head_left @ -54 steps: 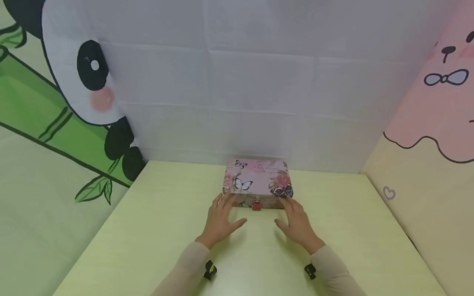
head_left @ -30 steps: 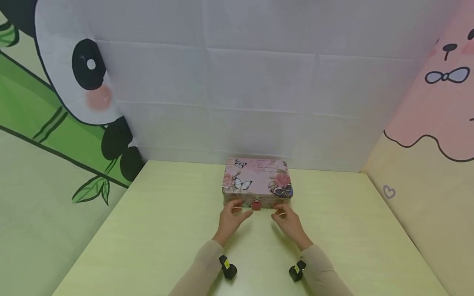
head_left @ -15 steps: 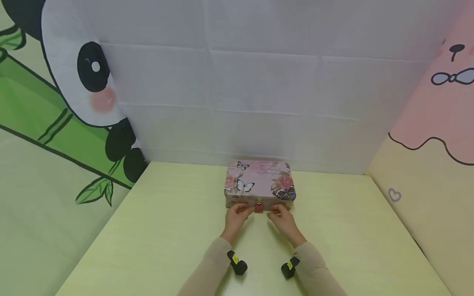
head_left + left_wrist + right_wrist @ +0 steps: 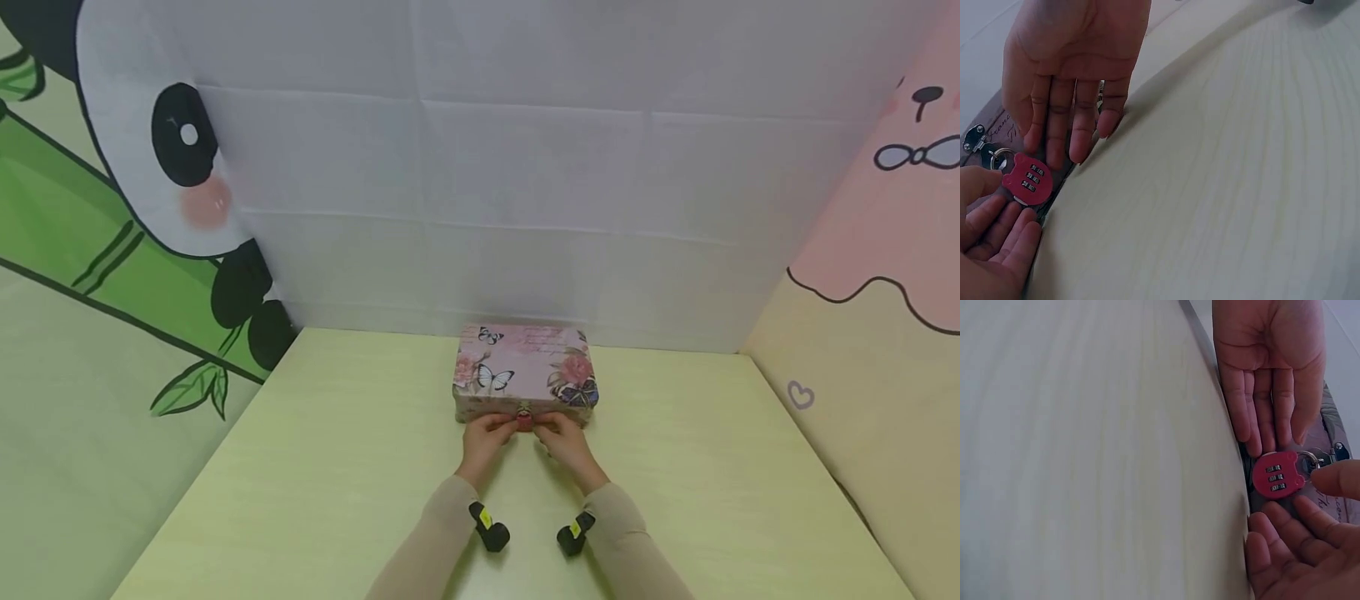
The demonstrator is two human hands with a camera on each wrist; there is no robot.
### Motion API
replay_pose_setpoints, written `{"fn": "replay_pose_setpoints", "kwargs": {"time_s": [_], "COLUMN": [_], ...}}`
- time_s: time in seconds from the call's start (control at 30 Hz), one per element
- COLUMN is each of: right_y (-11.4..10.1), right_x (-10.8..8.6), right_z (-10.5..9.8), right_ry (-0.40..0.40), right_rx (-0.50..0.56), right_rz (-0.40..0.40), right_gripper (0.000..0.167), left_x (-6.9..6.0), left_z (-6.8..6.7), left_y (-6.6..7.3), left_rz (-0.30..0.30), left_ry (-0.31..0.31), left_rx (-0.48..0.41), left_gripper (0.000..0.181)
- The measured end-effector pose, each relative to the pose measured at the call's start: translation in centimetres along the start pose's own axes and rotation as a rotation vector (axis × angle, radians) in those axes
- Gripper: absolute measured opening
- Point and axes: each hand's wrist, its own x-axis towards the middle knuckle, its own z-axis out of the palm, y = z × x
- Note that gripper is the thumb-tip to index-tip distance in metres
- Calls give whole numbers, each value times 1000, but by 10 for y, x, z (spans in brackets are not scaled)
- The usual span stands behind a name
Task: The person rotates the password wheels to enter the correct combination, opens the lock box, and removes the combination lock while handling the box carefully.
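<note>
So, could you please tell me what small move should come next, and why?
I would probably have the left hand pinch the red padlock steady so the right hand can work its dials. Both hands flank the padlock, neither clearly gripping it, the dials face outward, and the shackle appears hooked to the clasp on the box's front.

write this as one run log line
floral box: closed | red padlock: hanging at its front | left hand: at padlock's left side | right hand: at padlock's right side
</note>
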Motion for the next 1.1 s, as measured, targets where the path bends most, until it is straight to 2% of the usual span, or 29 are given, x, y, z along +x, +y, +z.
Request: {"fn": "replay_pose_setpoints", "kwargs": {"time_s": [0.33,0.73,0.83,1.1], "right_y": [1,3,5,9], "right_x": [3,0,1,1], "right_z": [2,3,4,5], "right_ry": [-2,-11,-4,13], "right_rx": [-44,16,20,32], "right_rz": [-20,20,22,3], "right_gripper": [23,19,19,20], "left_x": [0,1,1,0], "left_z": [3,-2,-2,-2], "left_y": [1,-7,-7,-6], "left_rz": [13,74,67,11], "left_ry": [3,-3,-15,-95], "left_rx": [62,150,136,-14], "left_gripper": [17,15,15,15]}}
